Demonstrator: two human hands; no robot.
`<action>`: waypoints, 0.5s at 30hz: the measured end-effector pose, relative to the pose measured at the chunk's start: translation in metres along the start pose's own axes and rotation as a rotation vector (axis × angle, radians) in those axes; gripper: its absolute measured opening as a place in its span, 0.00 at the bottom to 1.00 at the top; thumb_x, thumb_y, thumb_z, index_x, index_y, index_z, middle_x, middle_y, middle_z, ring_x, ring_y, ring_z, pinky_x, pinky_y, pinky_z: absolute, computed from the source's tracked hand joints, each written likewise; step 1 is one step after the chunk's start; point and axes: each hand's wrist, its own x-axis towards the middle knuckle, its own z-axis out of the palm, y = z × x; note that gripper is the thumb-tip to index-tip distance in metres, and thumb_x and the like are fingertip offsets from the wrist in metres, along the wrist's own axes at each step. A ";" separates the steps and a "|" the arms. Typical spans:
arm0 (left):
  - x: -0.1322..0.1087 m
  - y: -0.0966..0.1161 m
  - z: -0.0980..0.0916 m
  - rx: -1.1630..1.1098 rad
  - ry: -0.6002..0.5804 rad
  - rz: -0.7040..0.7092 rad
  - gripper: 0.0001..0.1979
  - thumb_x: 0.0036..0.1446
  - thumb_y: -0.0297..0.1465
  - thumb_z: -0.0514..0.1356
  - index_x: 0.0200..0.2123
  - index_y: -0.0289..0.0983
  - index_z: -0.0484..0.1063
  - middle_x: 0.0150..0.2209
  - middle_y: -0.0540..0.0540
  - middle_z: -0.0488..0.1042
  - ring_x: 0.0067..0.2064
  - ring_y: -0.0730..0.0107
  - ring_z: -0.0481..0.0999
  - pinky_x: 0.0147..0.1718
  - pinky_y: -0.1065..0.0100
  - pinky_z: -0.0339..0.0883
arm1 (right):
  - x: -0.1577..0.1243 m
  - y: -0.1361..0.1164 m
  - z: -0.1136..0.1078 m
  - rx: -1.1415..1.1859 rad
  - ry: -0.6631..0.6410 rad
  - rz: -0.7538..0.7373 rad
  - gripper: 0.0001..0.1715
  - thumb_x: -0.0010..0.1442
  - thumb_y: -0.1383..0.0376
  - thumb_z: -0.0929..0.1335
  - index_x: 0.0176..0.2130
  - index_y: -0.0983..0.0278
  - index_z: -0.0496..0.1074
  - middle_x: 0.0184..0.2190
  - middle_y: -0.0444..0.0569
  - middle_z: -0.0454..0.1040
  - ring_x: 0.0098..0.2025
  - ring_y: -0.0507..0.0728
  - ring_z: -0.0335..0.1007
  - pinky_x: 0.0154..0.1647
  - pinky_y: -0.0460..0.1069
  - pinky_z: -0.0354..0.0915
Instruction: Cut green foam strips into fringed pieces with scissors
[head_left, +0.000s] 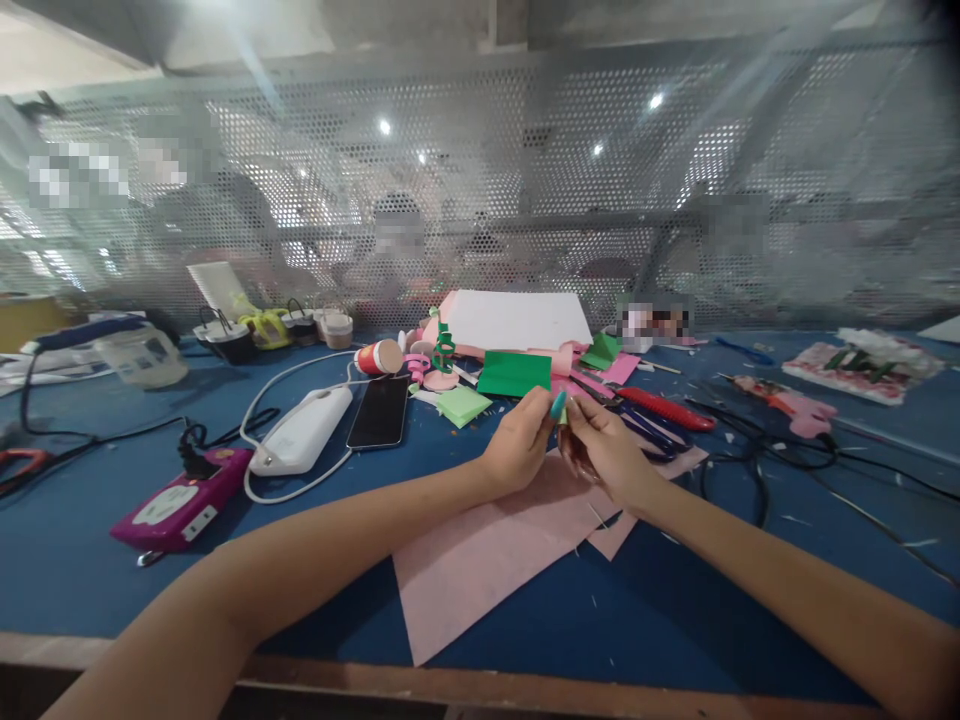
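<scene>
My left hand (516, 445) and my right hand (606, 448) meet above a pale pink sheet (480, 570), their fingers pinched closed. Between the fingertips shows a small light-green piece (563, 414), mostly covered; its exact kind is too small to tell. A teal nail shows on my left hand. Just beyond the hands lies a dark green sheet (514, 373). Right of it are a red-handled tool (666, 408) and a dark blue-handled tool (654, 432), close to my right hand. A light-green stack of squares (462, 405) sits to the left.
A phone (379, 413), a white power bank (304, 430) with a looping cable and a purple power strip (184, 500) lie at left. A pink glue gun (806, 412) and black cables are at right. Behind the blue table (322, 590) stands a perforated metal screen (480, 180).
</scene>
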 end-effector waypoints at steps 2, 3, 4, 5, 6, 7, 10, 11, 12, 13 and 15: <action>0.000 0.001 0.000 0.048 -0.006 0.024 0.11 0.63 0.32 0.41 0.28 0.38 0.55 0.30 0.48 0.59 0.32 0.71 0.59 0.33 0.67 0.58 | -0.002 -0.002 0.002 -0.057 -0.001 -0.004 0.20 0.55 0.47 0.63 0.28 0.60 0.61 0.12 0.36 0.61 0.09 0.47 0.52 0.08 0.43 0.46; -0.001 0.001 0.000 0.075 -0.009 0.030 0.11 0.63 0.32 0.41 0.29 0.38 0.55 0.31 0.48 0.59 0.32 0.71 0.60 0.34 0.67 0.58 | -0.002 -0.002 0.002 -0.088 0.002 -0.006 0.20 0.55 0.46 0.63 0.29 0.60 0.61 0.11 0.36 0.60 0.09 0.47 0.51 0.08 0.43 0.46; -0.001 0.001 0.000 0.101 -0.010 0.032 0.11 0.64 0.32 0.41 0.29 0.38 0.55 0.31 0.47 0.59 0.32 0.71 0.59 0.34 0.67 0.58 | -0.002 -0.002 0.003 -0.119 0.006 -0.012 0.20 0.55 0.46 0.63 0.29 0.60 0.62 0.11 0.36 0.60 0.09 0.47 0.51 0.08 0.44 0.46; -0.001 0.001 0.000 0.127 -0.010 0.031 0.11 0.64 0.32 0.40 0.30 0.38 0.55 0.31 0.47 0.59 0.32 0.70 0.60 0.34 0.67 0.58 | -0.002 -0.002 0.003 -0.154 0.013 -0.027 0.21 0.55 0.46 0.62 0.29 0.60 0.62 0.11 0.36 0.59 0.10 0.48 0.51 0.09 0.44 0.46; -0.001 0.000 0.000 0.149 -0.010 0.030 0.11 0.64 0.32 0.40 0.30 0.38 0.56 0.32 0.47 0.59 0.32 0.70 0.60 0.34 0.68 0.58 | -0.002 -0.002 0.003 -0.195 0.022 -0.052 0.21 0.55 0.46 0.62 0.29 0.61 0.63 0.12 0.37 0.59 0.11 0.48 0.52 0.10 0.44 0.47; -0.001 0.000 0.000 0.169 -0.008 0.029 0.11 0.64 0.32 0.40 0.31 0.38 0.57 0.32 0.47 0.60 0.33 0.70 0.60 0.34 0.68 0.59 | -0.002 -0.001 0.002 -0.243 0.031 -0.084 0.21 0.56 0.46 0.62 0.29 0.61 0.63 0.12 0.37 0.59 0.12 0.49 0.53 0.12 0.45 0.49; -0.002 0.000 0.001 0.214 -0.016 0.020 0.10 0.64 0.32 0.41 0.33 0.37 0.58 0.33 0.46 0.60 0.33 0.70 0.60 0.35 0.67 0.59 | -0.001 0.001 0.000 -0.406 0.058 -0.180 0.20 0.58 0.48 0.60 0.28 0.61 0.63 0.16 0.40 0.61 0.18 0.51 0.58 0.19 0.47 0.54; -0.002 0.001 0.001 0.223 -0.020 0.016 0.10 0.64 0.32 0.41 0.34 0.37 0.59 0.34 0.46 0.61 0.34 0.70 0.60 0.35 0.67 0.59 | -0.002 0.001 -0.001 -0.459 0.079 -0.202 0.20 0.59 0.49 0.60 0.28 0.61 0.62 0.17 0.41 0.62 0.20 0.51 0.59 0.21 0.47 0.55; -0.002 0.001 0.001 0.230 -0.024 0.011 0.10 0.63 0.32 0.41 0.34 0.38 0.59 0.34 0.46 0.61 0.34 0.70 0.60 0.35 0.67 0.59 | -0.002 0.002 -0.002 -0.504 0.104 -0.214 0.19 0.59 0.49 0.59 0.28 0.61 0.61 0.18 0.41 0.62 0.21 0.52 0.59 0.22 0.48 0.55; -0.002 0.001 0.001 0.231 -0.027 0.008 0.10 0.63 0.32 0.41 0.34 0.38 0.59 0.34 0.46 0.61 0.34 0.70 0.60 0.35 0.68 0.58 | -0.002 0.002 -0.002 -0.540 0.129 -0.216 0.19 0.60 0.50 0.59 0.28 0.61 0.60 0.18 0.41 0.61 0.21 0.52 0.59 0.22 0.48 0.54; -0.001 0.001 0.001 0.216 -0.026 0.011 0.10 0.63 0.32 0.41 0.34 0.38 0.58 0.34 0.46 0.60 0.33 0.70 0.60 0.34 0.68 0.58 | -0.003 0.002 -0.003 -0.573 0.156 -0.203 0.20 0.60 0.49 0.58 0.27 0.61 0.59 0.18 0.41 0.60 0.21 0.51 0.57 0.21 0.47 0.52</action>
